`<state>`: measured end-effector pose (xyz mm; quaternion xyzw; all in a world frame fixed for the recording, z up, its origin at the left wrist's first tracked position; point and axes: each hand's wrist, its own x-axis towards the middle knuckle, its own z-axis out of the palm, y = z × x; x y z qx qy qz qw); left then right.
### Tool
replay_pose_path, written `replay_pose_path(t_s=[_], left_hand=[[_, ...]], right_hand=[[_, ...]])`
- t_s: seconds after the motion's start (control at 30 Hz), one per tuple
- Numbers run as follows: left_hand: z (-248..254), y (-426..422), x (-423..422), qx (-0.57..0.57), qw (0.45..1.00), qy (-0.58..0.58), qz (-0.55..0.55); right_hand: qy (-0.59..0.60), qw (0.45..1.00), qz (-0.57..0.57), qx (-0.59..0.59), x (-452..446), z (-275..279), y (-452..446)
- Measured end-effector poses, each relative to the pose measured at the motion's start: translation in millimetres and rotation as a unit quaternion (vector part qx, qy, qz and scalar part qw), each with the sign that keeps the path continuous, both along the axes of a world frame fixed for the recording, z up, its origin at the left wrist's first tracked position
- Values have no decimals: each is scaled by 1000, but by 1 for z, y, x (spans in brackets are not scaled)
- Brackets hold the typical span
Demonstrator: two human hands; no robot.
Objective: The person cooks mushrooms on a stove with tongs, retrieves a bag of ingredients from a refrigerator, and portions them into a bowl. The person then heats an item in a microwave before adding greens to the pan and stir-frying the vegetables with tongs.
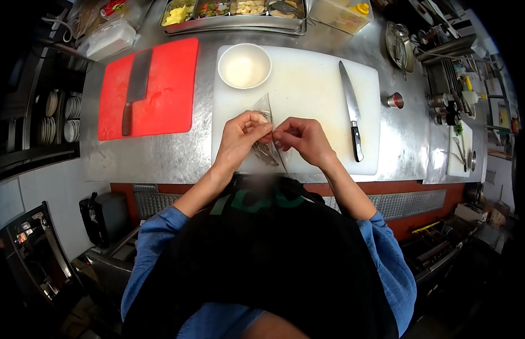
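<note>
Both hands meet at a clear plastic bag [264, 153] over the front of a white cutting board [310, 85]. Inside the bag is something brownish-grey; its kind cannot be made out. My left hand [240, 135] is closed on the bag's left side, fingers pinched together. My right hand [307, 140] pinches the bag's right edge with thumb and fingertips. A white bowl [245, 85] stands just beyond my hands, pale inside. On the board's right side lies a long kitchen knife [350, 99], its black handle toward me.
On the left, a cleaver [139, 76] lies on a red cutting board [175, 85]. Metal trays [240, 25] of cut food and a plastic container [333, 20] line the back. A small metal cup [394, 100] stands right of the white board.
</note>
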<state>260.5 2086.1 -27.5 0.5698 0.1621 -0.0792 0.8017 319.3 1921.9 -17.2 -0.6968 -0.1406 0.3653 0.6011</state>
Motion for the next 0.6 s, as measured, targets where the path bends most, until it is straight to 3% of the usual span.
replay_pose_path(t_s=[0.2,0.43,0.5,0.6], left_hand=[[-11,0,-2,-47,999,-18,22],[11,-3,-4,-10,1000,0,8],[19,-4,-4,49,995,70,-49],[15,2,-4,79,987,84,-110]], right_hand=[[63,996,-8,57,3,-11,-3],[46,996,-31,65,-7,-14,4],[15,999,-36,13,-12,-6,9],[-44,997,-29,-64,-17,8,12]])
